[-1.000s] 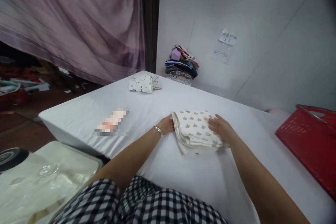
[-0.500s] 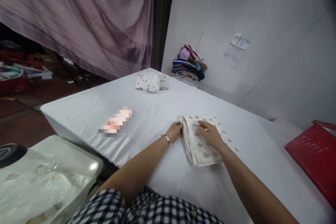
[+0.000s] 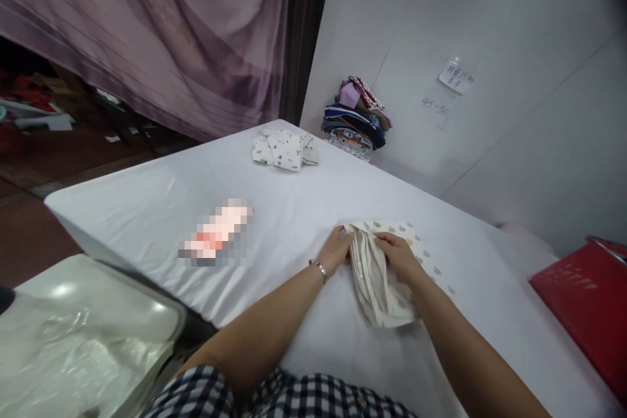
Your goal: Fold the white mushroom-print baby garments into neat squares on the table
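Note:
A folded white cloth with a small grey print [image 3: 385,300] lies on the white-covered table [image 3: 304,209] in front of me. My left hand [image 3: 337,250] is closed on the cloth's left edge, where several layers are stacked; part of its fingers is hidden behind the fold. On top of the cloth, my right hand [image 3: 398,255] grips a layer that is drawn back from that edge. The plain cream inner side shows between my hands, while the print is visible beyond my right hand.
Another printed white cloth [image 3: 284,149] lies bunched at the far corner. A blurred-out pink item [image 3: 218,232] is on the left of the table. Folded clothes [image 3: 353,119] are stacked by the wall. A red bin [image 3: 582,300] stands right, a plastic-covered surface [image 3: 88,333] lower left.
My right hand has moved from the cloth's right side towards its left edge and drawn a layer back, uncovering the plain inside. My left hand has stayed at the left edge.

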A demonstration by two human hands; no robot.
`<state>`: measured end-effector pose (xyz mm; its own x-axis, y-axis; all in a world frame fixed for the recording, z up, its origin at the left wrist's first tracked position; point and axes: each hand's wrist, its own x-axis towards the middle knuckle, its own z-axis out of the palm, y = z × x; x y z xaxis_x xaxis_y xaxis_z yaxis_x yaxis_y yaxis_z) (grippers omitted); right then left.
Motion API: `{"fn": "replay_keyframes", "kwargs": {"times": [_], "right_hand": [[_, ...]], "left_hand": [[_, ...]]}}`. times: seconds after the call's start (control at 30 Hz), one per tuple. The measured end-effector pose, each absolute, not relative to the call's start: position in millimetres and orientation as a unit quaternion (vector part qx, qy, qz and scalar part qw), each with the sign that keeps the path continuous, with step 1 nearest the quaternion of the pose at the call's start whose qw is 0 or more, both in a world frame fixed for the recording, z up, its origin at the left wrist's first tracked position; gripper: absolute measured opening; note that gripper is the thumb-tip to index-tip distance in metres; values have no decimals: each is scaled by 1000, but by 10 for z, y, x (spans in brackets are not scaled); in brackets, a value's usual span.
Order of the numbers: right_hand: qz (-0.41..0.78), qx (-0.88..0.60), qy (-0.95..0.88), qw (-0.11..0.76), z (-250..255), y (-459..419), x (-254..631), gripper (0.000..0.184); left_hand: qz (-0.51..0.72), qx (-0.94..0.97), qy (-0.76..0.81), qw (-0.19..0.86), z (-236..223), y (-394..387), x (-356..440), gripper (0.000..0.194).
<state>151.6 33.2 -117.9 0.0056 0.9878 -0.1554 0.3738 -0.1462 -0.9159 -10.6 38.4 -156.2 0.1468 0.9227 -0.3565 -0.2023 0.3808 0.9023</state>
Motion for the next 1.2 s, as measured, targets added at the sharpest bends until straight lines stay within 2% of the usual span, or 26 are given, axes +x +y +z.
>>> {"fn": "replay_keyframes", "kwargs": {"times": [0.07, 0.17, 0.27, 0.57, 0.87, 0.97, 1.2], "right_hand": [[445, -615, -531, 375, -1132, 336, 1500, 27], [422, -612, -548, 384, -1086, 360, 1455, 24], [400, -601, -579, 378, -1098, 416, 1426, 24], [295, -591, -664, 351, -1165, 521, 1410, 26], [123, -641, -739, 166, -1068, 461, 1218, 33], [138, -639, -733, 188, -1092, 529, 1213, 21], [258, -622, -684, 279, -1165, 639, 1332, 21]], "left_hand": [[407, 474, 553, 550, -1568, 386, -165, 52], [393, 596, 602, 358, -1576, 374, -234, 43], [386, 631, 608, 288, -1574, 386, -236, 34], [342, 670, 591, 291, -1564, 794, -151, 25], [354, 672, 554, 342, -1630, 896, -216, 26], [371, 665, 548, 345, -1641, 901, -215, 25], [447, 628, 548, 325, -1555, 845, -217, 9]]}}
